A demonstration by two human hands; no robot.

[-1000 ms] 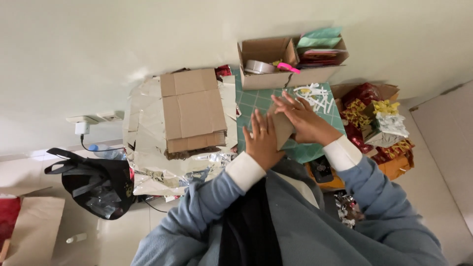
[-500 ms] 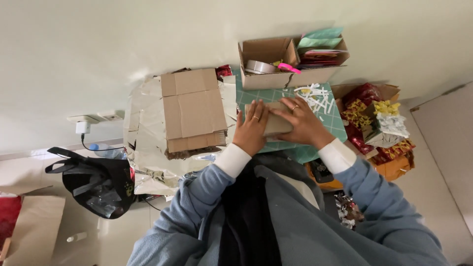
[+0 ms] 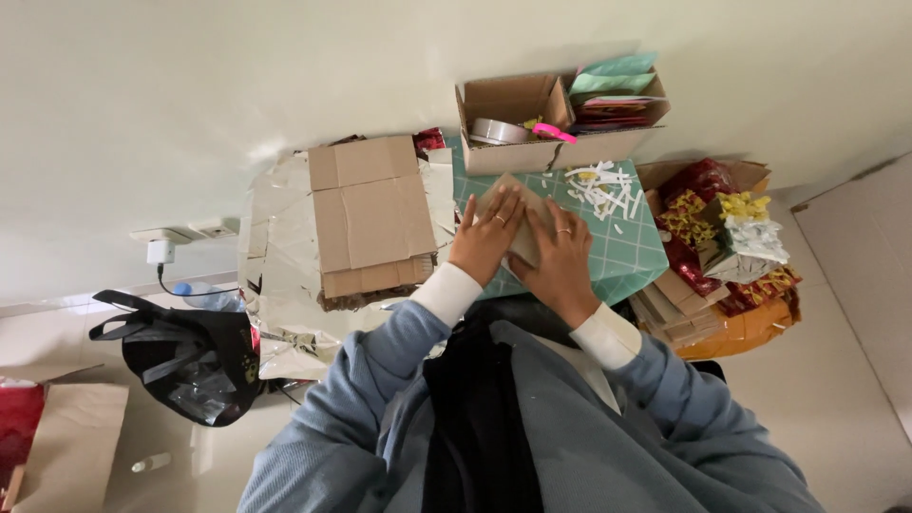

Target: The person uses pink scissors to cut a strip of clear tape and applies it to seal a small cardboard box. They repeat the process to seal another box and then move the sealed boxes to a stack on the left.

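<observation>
Seen from above, both hands lie flat with fingers spread, left hand (image 3: 486, 242) and right hand (image 3: 560, 258) side by side, pressing a small brown cardboard piece (image 3: 518, 220) onto the green gridded cutting mat (image 3: 632, 252), seemingly to flatten it.

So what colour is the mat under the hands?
Teal-green mat with a thin white grid, head view.

Plain pale wall (image 3: 237, 85) beyond the fingers; wall socket w/ white charger (image 3: 160, 252) far to their left. Light tiled floor (image 3: 845, 332) at right, soft daylight.
</observation>
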